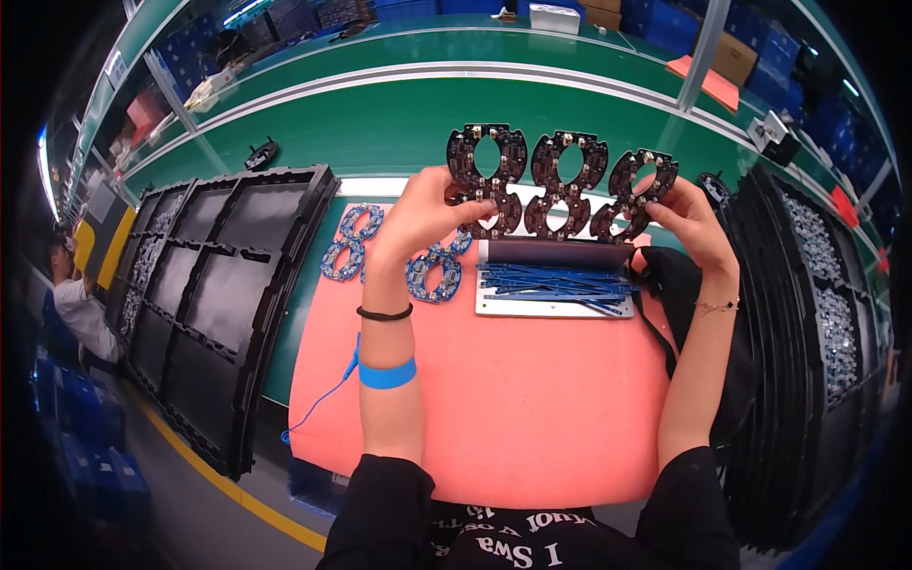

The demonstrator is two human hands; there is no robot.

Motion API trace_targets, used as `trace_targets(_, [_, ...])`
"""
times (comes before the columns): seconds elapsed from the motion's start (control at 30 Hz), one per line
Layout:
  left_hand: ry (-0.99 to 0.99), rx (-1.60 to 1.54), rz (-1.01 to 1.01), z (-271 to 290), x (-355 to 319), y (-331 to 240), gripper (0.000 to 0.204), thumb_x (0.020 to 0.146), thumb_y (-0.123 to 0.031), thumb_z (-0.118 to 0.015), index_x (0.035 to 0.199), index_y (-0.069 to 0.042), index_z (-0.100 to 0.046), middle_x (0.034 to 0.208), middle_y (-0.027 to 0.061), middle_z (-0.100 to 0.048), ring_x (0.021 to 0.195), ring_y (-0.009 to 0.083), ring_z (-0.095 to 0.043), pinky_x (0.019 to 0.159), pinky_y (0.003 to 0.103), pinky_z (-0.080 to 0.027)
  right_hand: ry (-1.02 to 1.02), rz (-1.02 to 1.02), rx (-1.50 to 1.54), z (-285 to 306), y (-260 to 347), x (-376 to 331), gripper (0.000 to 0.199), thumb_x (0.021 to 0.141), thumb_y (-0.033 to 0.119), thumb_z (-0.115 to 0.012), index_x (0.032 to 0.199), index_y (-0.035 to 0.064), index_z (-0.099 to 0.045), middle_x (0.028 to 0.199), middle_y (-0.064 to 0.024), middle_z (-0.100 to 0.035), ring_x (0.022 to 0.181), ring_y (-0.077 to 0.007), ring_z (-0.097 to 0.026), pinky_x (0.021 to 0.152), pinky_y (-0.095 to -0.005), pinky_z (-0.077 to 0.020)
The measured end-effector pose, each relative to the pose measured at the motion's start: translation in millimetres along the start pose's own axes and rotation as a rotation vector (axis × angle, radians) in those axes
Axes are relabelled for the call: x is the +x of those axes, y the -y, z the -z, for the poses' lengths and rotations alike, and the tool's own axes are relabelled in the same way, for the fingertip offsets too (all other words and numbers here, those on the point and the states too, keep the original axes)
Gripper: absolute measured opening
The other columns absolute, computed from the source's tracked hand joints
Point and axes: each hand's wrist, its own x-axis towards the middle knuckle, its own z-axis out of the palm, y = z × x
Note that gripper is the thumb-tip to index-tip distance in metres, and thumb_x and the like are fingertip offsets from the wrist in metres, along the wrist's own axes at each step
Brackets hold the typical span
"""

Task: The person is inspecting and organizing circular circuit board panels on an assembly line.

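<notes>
Both my hands hold up a panel of several black ring-shaped circuit boards (597,166), joined in figure-eight pairs, tilted toward me above the mat's far edge. My left hand (426,217) pinches its left end, with the thumb on the lower ring. At the other end, my right hand (701,226) grips the right-hand pair between thumb and fingers. Below the panel sits a white-based fixture (560,309) with a dark upright plate, bearing a heap of thin blue strips (546,283). Blue ring-shaped boards (344,252) lie on the pink mat (532,408), partly hidden behind my left forearm.
Black tray stacks stand left (223,294) and right (793,361), the right one holding small parts. A black bag (679,285) lies beside my right forearm. A blue cord (328,390) runs near my left wristband (388,373). Another person (84,309) is at far left.
</notes>
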Motion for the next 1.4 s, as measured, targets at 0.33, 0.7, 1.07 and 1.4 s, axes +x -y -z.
trace_targets(0.33, [0.005,0.003,-0.009,-1,2,8,0.022,0.072,-0.01,-0.068,0.088,0.005,-0.061,0.075,0.0119,-0.065,0.068,0.0144,-0.062,0.063,0.028,-0.047,0.025,-0.011,-0.023,1,-3,1,0.021,0.084,-0.001,-0.052,0.104,-0.0019,-0.054,0.098,-0.0053,-0.059,0.089,-0.0121,-0.056,0.083,-0.028,-0.0459])
trace_targets(0.7, [0.09,-0.193,-0.135,2,-9,7,0.045,0.073,-0.009,-0.07,0.114,-0.002,-0.051,0.092,0.0034,-0.061,0.08,0.0098,-0.057,0.065,0.025,-0.048,0.043,0.096,0.253,-24,14,2,0.034,0.078,0.001,-0.058,0.11,0.0019,-0.049,0.101,-0.004,-0.054,0.093,-0.0097,-0.052,0.078,-0.0233,-0.0447])
trace_targets(1.07, [-0.059,-0.489,-0.057,-36,16,19,0.025,0.078,-0.016,-0.066,0.098,-0.002,-0.058,0.073,0.0005,-0.06,0.061,0.0048,-0.052,0.053,0.019,-0.04,-0.299,-0.059,0.24,-44,-20,30,0.035,0.082,0.031,-0.064,0.1,0.0028,-0.053,0.087,-0.0068,-0.058,0.075,-0.0149,-0.062,0.061,-0.0269,-0.0521])
trace_targets(1.4, [-0.166,-0.511,0.032,-38,27,31,0.056,0.074,-0.02,-0.071,0.118,0.0,-0.043,0.073,0.001,-0.057,0.057,0.0051,-0.051,0.049,0.02,-0.041,-0.332,-0.166,0.266,-50,-12,35,0.042,0.079,0.038,-0.065,0.1,0.0037,-0.056,0.086,-0.0051,-0.059,0.069,-0.0118,-0.061,0.051,-0.0229,-0.0502])
